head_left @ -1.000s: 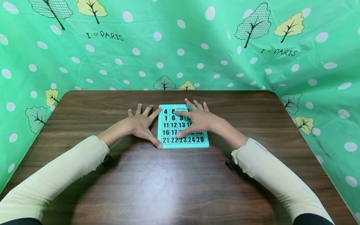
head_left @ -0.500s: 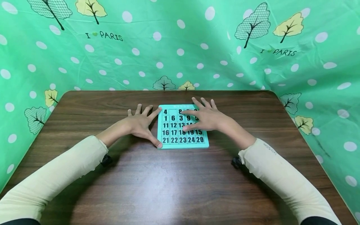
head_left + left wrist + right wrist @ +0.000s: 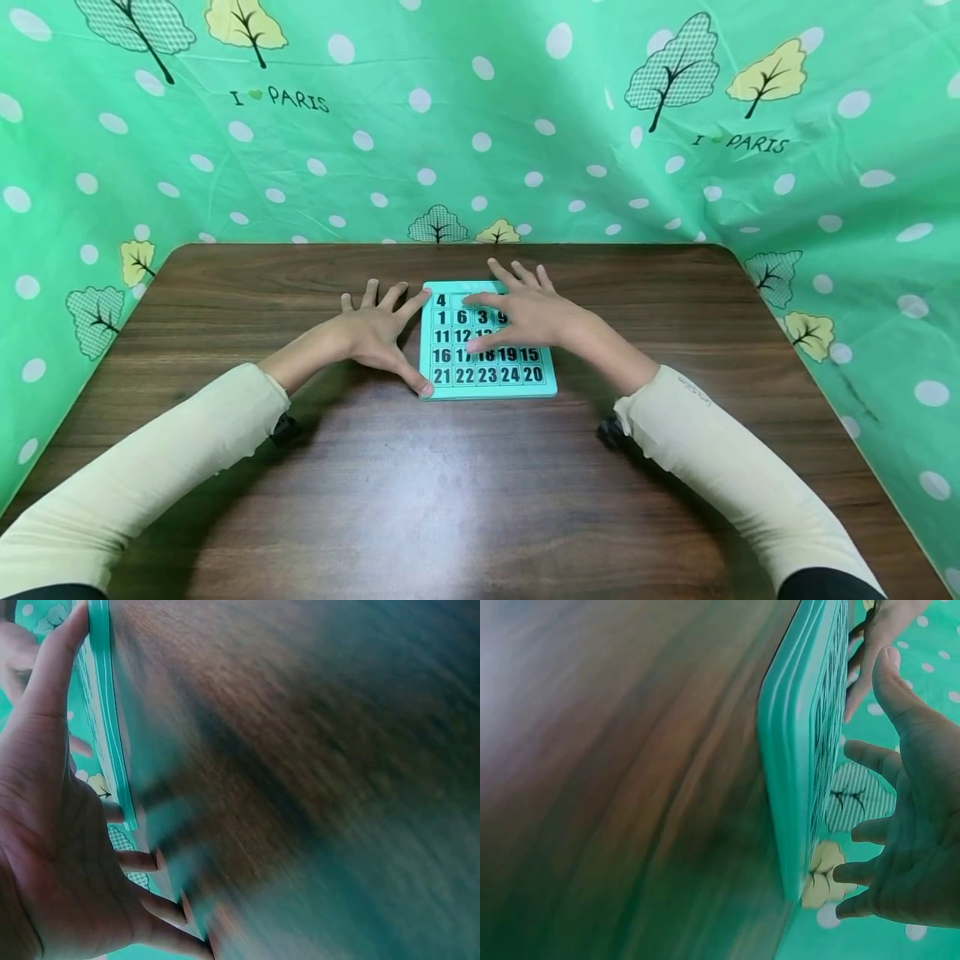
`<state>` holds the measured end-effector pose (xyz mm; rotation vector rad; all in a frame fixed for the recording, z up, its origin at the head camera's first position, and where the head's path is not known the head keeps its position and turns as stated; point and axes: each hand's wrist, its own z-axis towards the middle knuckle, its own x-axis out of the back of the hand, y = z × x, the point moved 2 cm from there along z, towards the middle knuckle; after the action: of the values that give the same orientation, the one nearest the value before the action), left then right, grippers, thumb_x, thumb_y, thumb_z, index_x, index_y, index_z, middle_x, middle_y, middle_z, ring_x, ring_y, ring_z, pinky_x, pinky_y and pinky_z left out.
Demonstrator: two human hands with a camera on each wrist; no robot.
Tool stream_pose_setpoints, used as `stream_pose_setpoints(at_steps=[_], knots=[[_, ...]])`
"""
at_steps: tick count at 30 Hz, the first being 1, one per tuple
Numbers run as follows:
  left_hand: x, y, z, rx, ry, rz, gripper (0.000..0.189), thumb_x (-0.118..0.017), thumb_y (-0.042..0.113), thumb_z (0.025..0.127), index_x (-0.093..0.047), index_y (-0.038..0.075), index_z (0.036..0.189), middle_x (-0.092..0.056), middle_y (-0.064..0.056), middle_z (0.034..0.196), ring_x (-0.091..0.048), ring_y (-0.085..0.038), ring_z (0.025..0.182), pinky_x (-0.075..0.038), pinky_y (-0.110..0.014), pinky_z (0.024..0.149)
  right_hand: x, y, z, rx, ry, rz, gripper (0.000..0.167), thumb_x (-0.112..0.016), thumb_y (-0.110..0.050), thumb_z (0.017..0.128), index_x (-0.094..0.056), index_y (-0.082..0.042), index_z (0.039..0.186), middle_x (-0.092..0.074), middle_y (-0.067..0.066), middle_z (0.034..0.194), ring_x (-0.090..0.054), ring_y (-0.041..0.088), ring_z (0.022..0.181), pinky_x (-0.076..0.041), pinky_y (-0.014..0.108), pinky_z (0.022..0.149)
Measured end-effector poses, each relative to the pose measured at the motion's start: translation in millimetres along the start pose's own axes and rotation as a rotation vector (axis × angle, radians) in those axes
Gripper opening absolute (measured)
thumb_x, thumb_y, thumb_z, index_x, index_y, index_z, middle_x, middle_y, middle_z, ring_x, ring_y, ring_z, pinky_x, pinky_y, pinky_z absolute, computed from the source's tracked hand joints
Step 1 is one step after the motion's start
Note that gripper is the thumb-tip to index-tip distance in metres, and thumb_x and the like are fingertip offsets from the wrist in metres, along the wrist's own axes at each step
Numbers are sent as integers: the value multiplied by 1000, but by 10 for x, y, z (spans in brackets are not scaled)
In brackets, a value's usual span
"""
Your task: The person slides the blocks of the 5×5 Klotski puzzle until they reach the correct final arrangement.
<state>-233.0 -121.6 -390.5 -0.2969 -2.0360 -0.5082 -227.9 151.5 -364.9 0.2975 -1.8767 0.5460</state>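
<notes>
A turquoise number slide puzzle (image 3: pixel 487 392) lies flat on the brown table, its black-numbered tiles in rows. At its left side, my left hand (image 3: pixel 373 335) is spread, the thumb at the near left corner and the index finger at the far left corner. My right hand (image 3: pixel 534 317) reaches over the board from the right, its index fingertip at the top row beside the 4 tile (image 3: pixel 441 301). Its thumb lies across the lower rows, and the hand hides the upper right tiles. In the right wrist view the puzzle's layered edge (image 3: pixel 784 765) shows below that hand (image 3: pixel 922 840).
The dark wood table (image 3: pixel 420 500) has rounded far corners. A green polka-dot cloth (image 3: pixel 480 108) with printed trees hangs behind it and at both sides. Pale sleeves (image 3: pixel 720 450) cover both forearms.
My right hand moved right, with the 8 going from the second to the third spot in the top row, then came back left. The left hand stays at the puzzle's left edge.
</notes>
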Motion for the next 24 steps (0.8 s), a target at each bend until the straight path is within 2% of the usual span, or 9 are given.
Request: stream_pose_setpoints(at_steps=[4,10,17,24], knots=[[-4,-7,0,-1,-4,14,163,-82,100,65,10,35,183,8,-20,191,13,-66,170,-2,-95,125,-38,-107,112,23,-15,-9,90,-68,-85,96,-43,-46,174,5,17,192,0,55,176,4,79,137],[-9,-12,4,1,-9,21,162,-82,100,66,10,35,183,8,-20,191,13,-66,170,-2,-95,125,-69,-158,188,-7,-52,-11,92,-67,-86,95,-40,-48,175,8,13,192,4,53,177,6,77,138],[-2,-16,6,11,-9,28,163,-82,100,65,11,36,182,9,-19,191,13,-66,170,-3,-95,125,-34,-114,161,-15,-46,-19,92,-66,-88,95,-42,-48,174,6,15,192,3,54,176,6,80,137],[-1,-2,8,4,-10,16,163,-83,100,65,12,37,182,10,-18,191,14,-65,170,-1,-95,125,-9,28,63,-23,-43,-26,90,-70,-84,95,-45,-48,172,2,18,192,3,57,175,6,83,135]])
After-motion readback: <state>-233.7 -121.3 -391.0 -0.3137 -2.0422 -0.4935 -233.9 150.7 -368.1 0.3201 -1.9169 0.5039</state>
